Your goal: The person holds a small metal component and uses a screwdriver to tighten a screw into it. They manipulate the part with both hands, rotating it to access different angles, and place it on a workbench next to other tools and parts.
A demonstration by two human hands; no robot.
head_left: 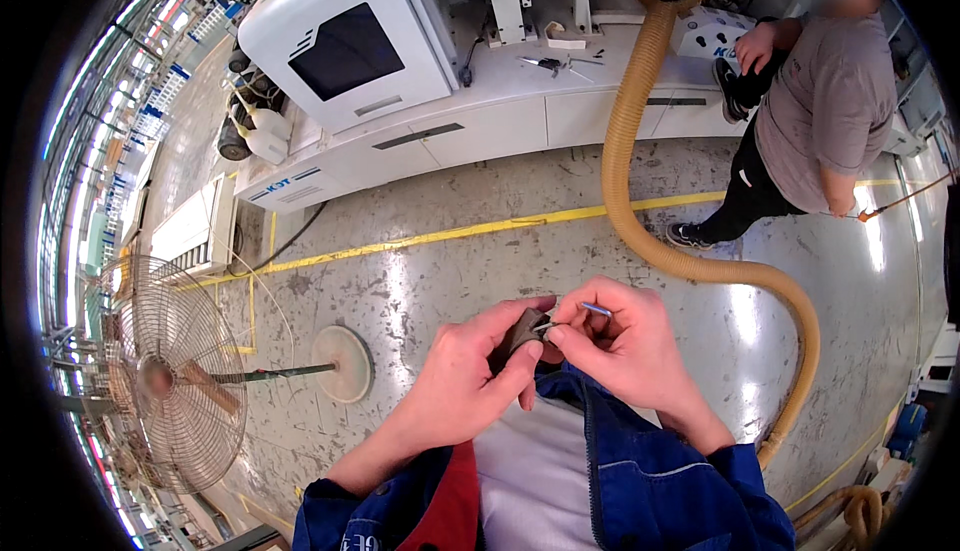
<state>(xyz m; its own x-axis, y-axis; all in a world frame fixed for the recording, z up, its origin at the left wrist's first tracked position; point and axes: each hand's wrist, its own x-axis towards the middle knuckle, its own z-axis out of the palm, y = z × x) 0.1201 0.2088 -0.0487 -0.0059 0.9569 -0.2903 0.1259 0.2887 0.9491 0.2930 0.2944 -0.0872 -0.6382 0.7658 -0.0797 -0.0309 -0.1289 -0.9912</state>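
In front of my chest, my left hand (465, 376) is closed around a small grey-brown piece (526, 329), thumb on its near side. The fingers cover much of it, so its kind is unclear. My right hand (628, 351) meets it from the right, thumb and forefinger pinched at the piece's edge. A slim rod with a blue-violet end (597, 309) sticks out between the right fingers. A short pale, metallic-looking bit shows by the pinch; whether it belongs to the rod cannot be seen.
A large pedestal fan (160, 381) stands at left on a round base (343, 364). A tan ribbed hose (625, 151) curves across the floor at right. Ahead is a long white machine (500, 131) with loose tools on top. Another person (825, 101) stands at far right, one foot raised onto it.
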